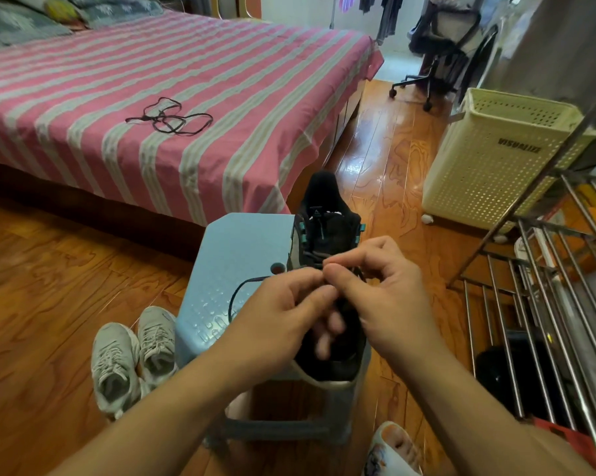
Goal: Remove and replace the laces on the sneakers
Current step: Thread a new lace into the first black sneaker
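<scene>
A black sneaker (327, 231) with teal accents stands on a light blue plastic stool (241, 255), toe pointing away from me. Both hands meet over its lace area. My left hand (283, 310) pinches the black lace (236, 297) between thumb and fingertips; the lace loops out to the left over the stool top. My right hand (382, 293) pinches the same lace at the eyelets, thumb against forefinger. The hands hide the eyelets under them. A loose black lace (169, 116) lies in a tangle on the striped bed.
A pair of grey sneakers (132, 355) stands on the wooden floor left of the stool. The pink striped bed (221, 80) fills the far left. A cream laundry basket (489, 159) and a metal rack (547, 286) stand to the right; an office chair (437, 53) is farther back.
</scene>
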